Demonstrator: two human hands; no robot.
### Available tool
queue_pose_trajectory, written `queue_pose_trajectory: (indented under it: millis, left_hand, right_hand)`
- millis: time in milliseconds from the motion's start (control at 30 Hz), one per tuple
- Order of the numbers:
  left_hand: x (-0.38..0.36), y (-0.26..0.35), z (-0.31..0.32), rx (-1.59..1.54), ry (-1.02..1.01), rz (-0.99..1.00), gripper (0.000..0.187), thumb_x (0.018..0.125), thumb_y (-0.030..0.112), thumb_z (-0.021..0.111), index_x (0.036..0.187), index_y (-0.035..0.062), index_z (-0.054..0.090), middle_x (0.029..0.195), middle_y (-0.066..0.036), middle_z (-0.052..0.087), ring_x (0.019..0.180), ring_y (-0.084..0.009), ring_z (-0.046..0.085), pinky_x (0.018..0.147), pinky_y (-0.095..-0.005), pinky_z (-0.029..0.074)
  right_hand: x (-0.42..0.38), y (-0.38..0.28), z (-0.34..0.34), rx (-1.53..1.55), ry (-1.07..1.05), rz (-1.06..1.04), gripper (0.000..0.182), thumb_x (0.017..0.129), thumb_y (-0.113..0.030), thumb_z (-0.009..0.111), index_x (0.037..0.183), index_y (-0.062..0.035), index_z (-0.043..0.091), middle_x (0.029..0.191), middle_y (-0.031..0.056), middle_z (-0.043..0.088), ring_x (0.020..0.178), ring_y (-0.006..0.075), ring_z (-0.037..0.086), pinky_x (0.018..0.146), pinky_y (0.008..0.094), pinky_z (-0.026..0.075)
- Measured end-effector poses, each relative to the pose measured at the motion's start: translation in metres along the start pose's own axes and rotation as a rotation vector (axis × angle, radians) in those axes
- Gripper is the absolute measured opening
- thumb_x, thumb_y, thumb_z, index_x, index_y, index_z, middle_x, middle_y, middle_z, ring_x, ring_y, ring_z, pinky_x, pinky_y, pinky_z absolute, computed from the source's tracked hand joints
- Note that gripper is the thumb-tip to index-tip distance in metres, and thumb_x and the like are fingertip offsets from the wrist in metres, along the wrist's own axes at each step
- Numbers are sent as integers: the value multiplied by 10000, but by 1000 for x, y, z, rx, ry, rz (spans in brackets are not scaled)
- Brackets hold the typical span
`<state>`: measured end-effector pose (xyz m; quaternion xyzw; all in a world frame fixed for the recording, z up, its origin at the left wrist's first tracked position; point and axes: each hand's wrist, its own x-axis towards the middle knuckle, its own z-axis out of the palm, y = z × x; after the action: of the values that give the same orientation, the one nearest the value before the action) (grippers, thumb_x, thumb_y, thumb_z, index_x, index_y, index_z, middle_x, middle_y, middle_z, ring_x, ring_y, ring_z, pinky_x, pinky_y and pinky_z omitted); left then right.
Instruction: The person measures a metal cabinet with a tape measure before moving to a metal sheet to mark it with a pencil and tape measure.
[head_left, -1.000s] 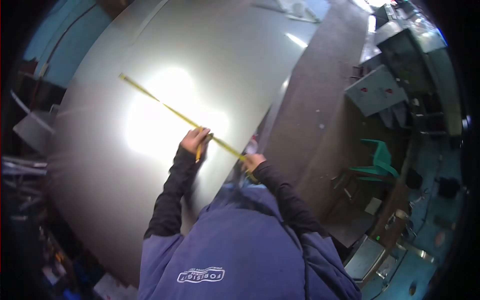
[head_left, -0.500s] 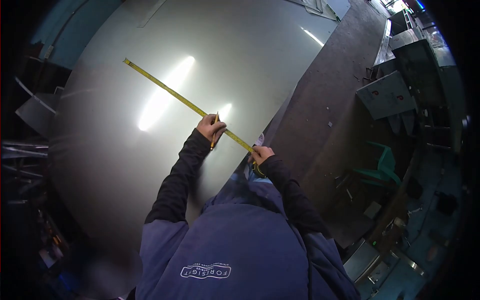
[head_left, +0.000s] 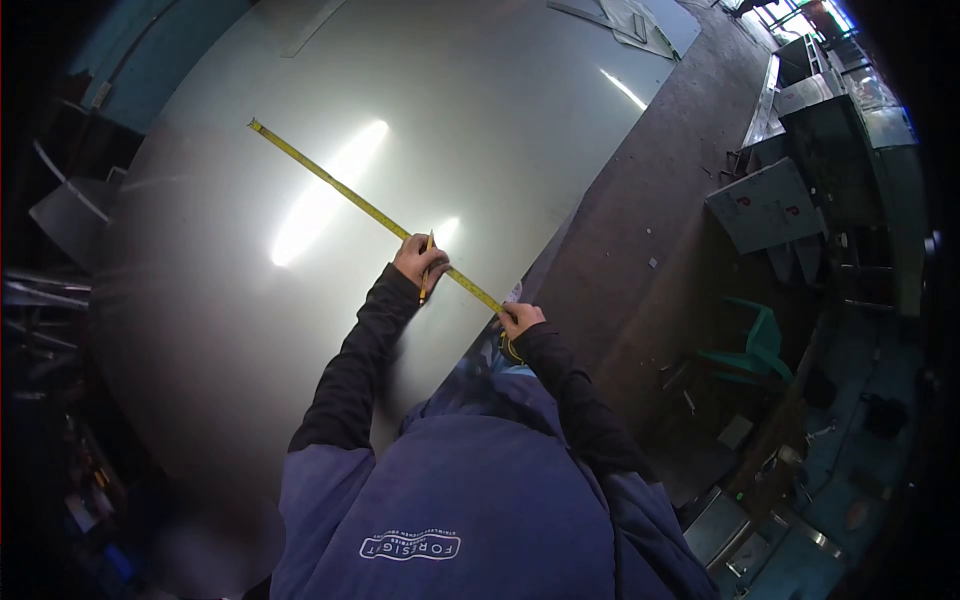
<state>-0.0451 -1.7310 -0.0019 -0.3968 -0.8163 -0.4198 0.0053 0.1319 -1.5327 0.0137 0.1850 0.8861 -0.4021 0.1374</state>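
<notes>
Nearest the camera, the person's blue jacket (head_left: 470, 500) filled the lower frame, both dark sleeves reaching forward over the sheet (head_left: 250, 330).

The right hand (head_left: 520, 320) sat at the sheet's near edge, fingers closed on the tape case (head_left: 512, 347), which was mostly hidden beneath the wrist. The left hand (head_left: 418, 262) rested on the tape (head_left: 340, 187) a little farther in, fingers wrapped around a pencil (head_left: 426, 266) with its upper end pointing away from the body and its tip down beside the blade.

From the case the yellow tape ran diagonally up and left across the bright metal, lying flat, its hook end far out on the sheet.

Compared with a second earlier, the view had steadied and the glare had shrunk from a broad white patch to narrow streaks. Over the last half second the hands and tape had hardly moved. That stillness suggested the measurement was set and the pencil was poised at the reading, probably about to mark.

Beyond the sheet lay the dark floor (head_left: 650, 200), a grey panel (head_left: 765, 205) and a green chair (head_left: 760, 340) to the right.
</notes>
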Motion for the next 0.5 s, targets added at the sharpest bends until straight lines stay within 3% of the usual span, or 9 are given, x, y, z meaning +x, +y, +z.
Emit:
queue_pose_trajectory:
  millis: [500]
  left_hand:
    - [-1,-1,0,2,-10,-11,203,719,175,781,868,122,654,924,-109,552,873,-295,558,757,-395,488]
  right_hand:
    - [-1,-6,-9,139,-88,33,210,872,-123,532,977,-4,668,798,85,714,750,256,687,723,332,532]
